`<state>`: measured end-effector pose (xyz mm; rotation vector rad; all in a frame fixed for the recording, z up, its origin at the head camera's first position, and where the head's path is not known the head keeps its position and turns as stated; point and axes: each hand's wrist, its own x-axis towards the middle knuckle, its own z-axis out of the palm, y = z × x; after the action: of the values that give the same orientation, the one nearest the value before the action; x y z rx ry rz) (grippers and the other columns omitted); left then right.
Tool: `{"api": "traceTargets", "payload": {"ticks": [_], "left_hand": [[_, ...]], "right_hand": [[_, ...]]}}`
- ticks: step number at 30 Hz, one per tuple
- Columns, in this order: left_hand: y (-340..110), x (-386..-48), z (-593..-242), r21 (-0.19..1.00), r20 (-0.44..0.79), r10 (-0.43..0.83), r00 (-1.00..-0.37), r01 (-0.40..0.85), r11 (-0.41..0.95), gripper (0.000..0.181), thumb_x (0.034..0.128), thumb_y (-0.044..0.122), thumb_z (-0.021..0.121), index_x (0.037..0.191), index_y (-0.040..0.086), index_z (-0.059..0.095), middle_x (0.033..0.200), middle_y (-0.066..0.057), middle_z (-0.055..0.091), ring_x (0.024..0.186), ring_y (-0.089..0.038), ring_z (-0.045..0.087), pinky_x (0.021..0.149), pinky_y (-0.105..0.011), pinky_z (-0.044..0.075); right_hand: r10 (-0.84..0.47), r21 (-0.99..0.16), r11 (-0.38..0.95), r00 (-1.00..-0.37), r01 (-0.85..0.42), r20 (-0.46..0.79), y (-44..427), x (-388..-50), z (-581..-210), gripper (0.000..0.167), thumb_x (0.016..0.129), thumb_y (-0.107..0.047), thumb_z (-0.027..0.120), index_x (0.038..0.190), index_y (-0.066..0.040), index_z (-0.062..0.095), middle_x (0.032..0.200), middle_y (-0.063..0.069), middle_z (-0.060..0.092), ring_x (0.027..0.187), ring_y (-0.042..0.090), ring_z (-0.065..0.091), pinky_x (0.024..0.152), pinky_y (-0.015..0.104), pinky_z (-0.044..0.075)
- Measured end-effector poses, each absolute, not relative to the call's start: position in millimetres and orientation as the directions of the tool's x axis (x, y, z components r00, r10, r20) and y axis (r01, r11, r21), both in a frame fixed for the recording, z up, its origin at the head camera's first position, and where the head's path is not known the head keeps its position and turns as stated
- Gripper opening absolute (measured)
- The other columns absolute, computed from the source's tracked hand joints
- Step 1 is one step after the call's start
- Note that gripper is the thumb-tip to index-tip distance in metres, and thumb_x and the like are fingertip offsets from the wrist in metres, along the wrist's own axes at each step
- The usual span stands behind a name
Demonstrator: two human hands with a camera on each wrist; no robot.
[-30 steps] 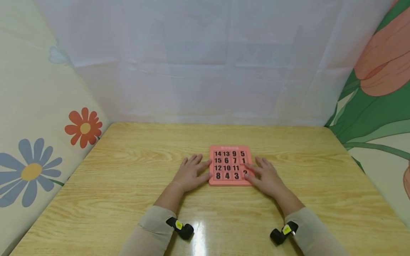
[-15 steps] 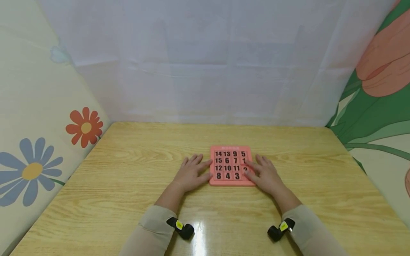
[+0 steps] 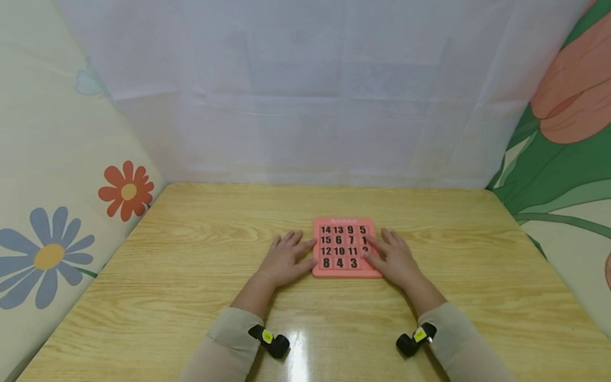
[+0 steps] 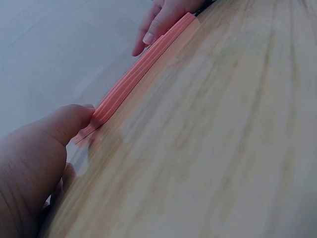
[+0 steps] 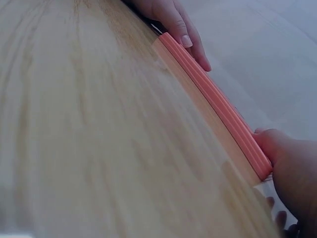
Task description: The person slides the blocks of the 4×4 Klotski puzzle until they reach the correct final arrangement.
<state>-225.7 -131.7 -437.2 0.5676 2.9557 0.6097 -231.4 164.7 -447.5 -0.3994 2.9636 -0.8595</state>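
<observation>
A pink number puzzle (image 3: pixel 347 274) lies flat on the wooden table, its rows showing 14 13 9 5, 15 6 7 1, 12 10 11 and a partly covered tile, then 8 4 3. My left hand (image 3: pixel 285 260) touches the puzzle's left edge with thumb and index finger, fingers spread. On the other side, my right hand (image 3: pixel 397 261) has its thumb and index finger on the right column, covering part of it. The left wrist view shows my left hand (image 4: pixel 39 158) at the near end of the pink frame (image 4: pixel 133 74); the right wrist view shows my right hand (image 5: pixel 297 171) against the frame (image 5: pixel 218 101).
The wooden table (image 3: pixel 200 228) extends around the puzzle. A white cloth (image 3: pixel 296 106) hangs behind it, with flower-patterned cloths at the left (image 3: pixel 43 132) and right (image 3: pixel 563 175). Each sleeve carries a small black wrist camera, left (image 3: pixel 277 345) and right (image 3: pixel 408 344).
My right thumb and index finger have moved slightly up the right column, and the lowest tile there has shifted upward with them. My left hand holds its place.
</observation>
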Motion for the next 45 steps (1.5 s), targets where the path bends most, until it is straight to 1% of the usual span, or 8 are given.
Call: {"api": "traceTargets", "payload": {"ticks": [6, 11, 15, 18, 24, 28, 35, 45], "left_hand": [[-131, -226, -439, 0.396, 0.010, 0.369, -0.929, 0.343, 0.852, 0.060, 0.0958, 0.053, 0.051, 0.148, 0.025, 0.045, 0.161, -0.015, 0.027, 0.151, -0.036, 0.017, 0.124, -0.057, 0.006], [-131, -225, -438, 0.397, 0.003, 0.369, -0.929, 0.340, 0.852, 0.060, 0.0960, 0.054, 0.051, 0.148, 0.026, 0.044, 0.161, -0.015, 0.026, 0.152, -0.036, 0.017, 0.124, -0.056, 0.006], [-132, -225, -438, 0.398, 0.004, 0.366, -0.930, 0.338, 0.853, 0.060, 0.0959, 0.053, 0.051, 0.149, 0.026, 0.044, 0.162, -0.014, 0.026, 0.152, -0.036, 0.016, 0.124, -0.056, 0.006], [-132, -225, -437, 0.395, 0.008, 0.367, -0.930, 0.339, 0.854, 0.060, 0.0960, 0.053, 0.052, 0.149, 0.025, 0.044, 0.161, -0.015, 0.026, 0.152, -0.036, 0.016, 0.124, -0.057, 0.006], [-132, -225, -436, 0.398, 0.000, 0.367, -0.930, 0.337, 0.853, 0.060, 0.0959, 0.053, 0.051, 0.149, 0.026, 0.043, 0.162, -0.014, 0.025, 0.152, -0.036, 0.016, 0.124, -0.056, 0.005], [-132, -225, -436, 0.398, 0.000, 0.368, -0.930, 0.337, 0.853, 0.060, 0.0957, 0.054, 0.051, 0.149, 0.026, 0.044, 0.162, -0.014, 0.025, 0.152, -0.036, 0.016, 0.124, -0.056, 0.005], [-132, -226, -438, 0.392, 0.011, 0.371, -0.929, 0.346, 0.853, 0.060, 0.0960, 0.053, 0.051, 0.149, 0.025, 0.044, 0.161, -0.015, 0.026, 0.151, -0.036, 0.017, 0.124, -0.057, 0.006], [-132, -225, -437, 0.388, 0.010, 0.373, -0.928, 0.348, 0.853, 0.060, 0.0959, 0.054, 0.051, 0.149, 0.025, 0.044, 0.161, -0.015, 0.026, 0.151, -0.036, 0.017, 0.124, -0.056, 0.006]], "right_hand": [[-0.256, -0.550, 0.799, -0.965, -0.245, 0.057, 165, -228, -449, 0.059, 0.096, -0.045, 0.057, 0.148, -0.019, 0.046, 0.161, 0.022, 0.021, 0.150, 0.044, 0.013, 0.118, 0.067, 0.015], [-0.295, -0.553, 0.776, -0.950, -0.302, 0.105, 162, -219, -449, 0.055, 0.095, -0.041, 0.060, 0.145, -0.019, 0.050, 0.160, 0.021, 0.026, 0.149, 0.044, 0.016, 0.117, 0.067, 0.019], [-0.325, -0.547, 0.765, -0.938, -0.338, 0.126, 158, -209, -448, 0.054, 0.094, -0.043, 0.061, 0.142, -0.021, 0.053, 0.161, 0.018, 0.027, 0.149, 0.043, 0.017, 0.117, 0.067, 0.019], [-0.352, -0.533, 0.761, -0.925, -0.370, 0.140, 154, -203, -448, 0.052, 0.093, -0.045, 0.061, 0.140, -0.023, 0.056, 0.161, 0.016, 0.027, 0.149, 0.044, 0.017, 0.116, 0.068, 0.018], [-0.405, -0.501, 0.752, -0.900, -0.428, 0.162, 147, -196, -449, 0.046, 0.093, -0.046, 0.061, 0.135, -0.027, 0.061, 0.160, 0.015, 0.029, 0.149, 0.044, 0.018, 0.119, 0.065, 0.014], [-0.414, -0.493, 0.757, -0.899, -0.428, 0.144, 146, -195, -449, 0.046, 0.093, -0.048, 0.060, 0.137, -0.032, 0.058, 0.161, 0.011, 0.028, 0.150, 0.042, 0.015, 0.119, 0.065, 0.014], [-0.424, -0.485, 0.763, -0.897, -0.426, 0.121, 145, -193, -446, 0.046, 0.094, -0.048, 0.060, 0.137, -0.031, 0.058, 0.161, 0.010, 0.029, 0.151, 0.040, 0.013, 0.122, 0.060, 0.009], [-0.435, -0.476, 0.764, -0.892, -0.436, 0.119, 150, -193, -447, 0.046, 0.094, -0.047, 0.059, 0.137, -0.030, 0.058, 0.161, 0.012, 0.029, 0.151, 0.041, 0.013, 0.122, 0.059, 0.007]]}}
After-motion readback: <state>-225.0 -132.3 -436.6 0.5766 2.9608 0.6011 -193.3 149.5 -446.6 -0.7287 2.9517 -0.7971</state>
